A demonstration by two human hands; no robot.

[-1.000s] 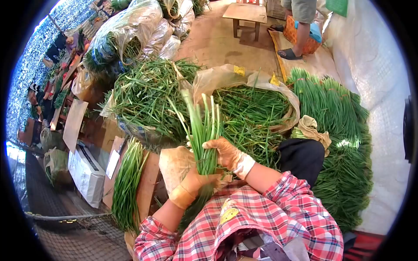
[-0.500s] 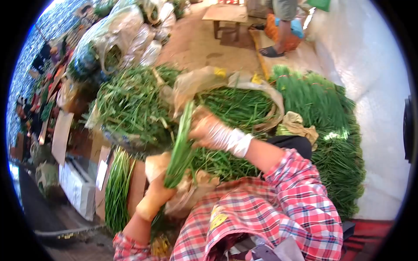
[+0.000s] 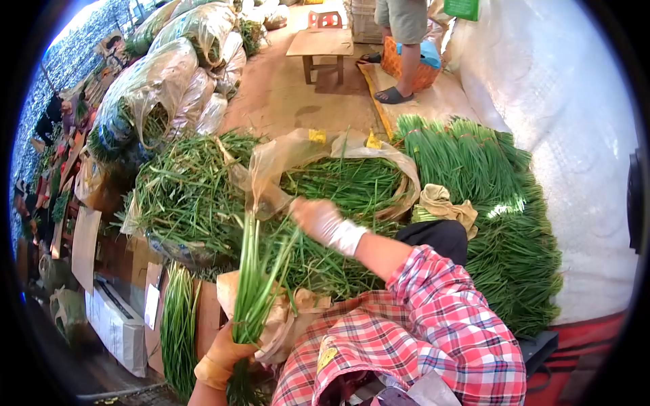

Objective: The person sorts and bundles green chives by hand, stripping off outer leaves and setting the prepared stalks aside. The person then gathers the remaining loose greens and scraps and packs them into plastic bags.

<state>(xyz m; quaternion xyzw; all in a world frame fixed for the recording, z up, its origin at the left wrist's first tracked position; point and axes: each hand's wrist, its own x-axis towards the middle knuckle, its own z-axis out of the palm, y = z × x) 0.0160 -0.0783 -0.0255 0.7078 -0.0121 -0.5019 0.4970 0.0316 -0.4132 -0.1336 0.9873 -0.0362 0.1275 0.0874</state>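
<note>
A bunch of chives [image 3: 252,291] stands nearly upright in my left hand [image 3: 227,355], pale stem ends up and green leaves hanging below the fist. My left fingers are wrapped round it at the lower part. To the right of the stem ends is my right hand [image 3: 318,220], wrapped in a whitish covering at the wrist. Its fingers are curled in; whatever they hold, if anything, is hidden. Loose green leaves [image 3: 325,267] lie below it, in front of an open plastic bag [image 3: 271,159] filled with more leaves.
A heap of loose leaves [image 3: 193,193] lies to the left. Neatly stacked chives [image 3: 508,257] line the right side, with a tan cloth [image 3: 447,203] beside them. More chives [image 3: 179,325] rest on cardboard at left. Farther back are full bags [image 3: 152,88], a low table [image 3: 321,44] and a standing person [image 3: 406,61].
The bunch has come down and left with my left hand, and its stems now fan apart. My right hand has moved away from the bunch and slightly lower. The camera view has shifted.
</note>
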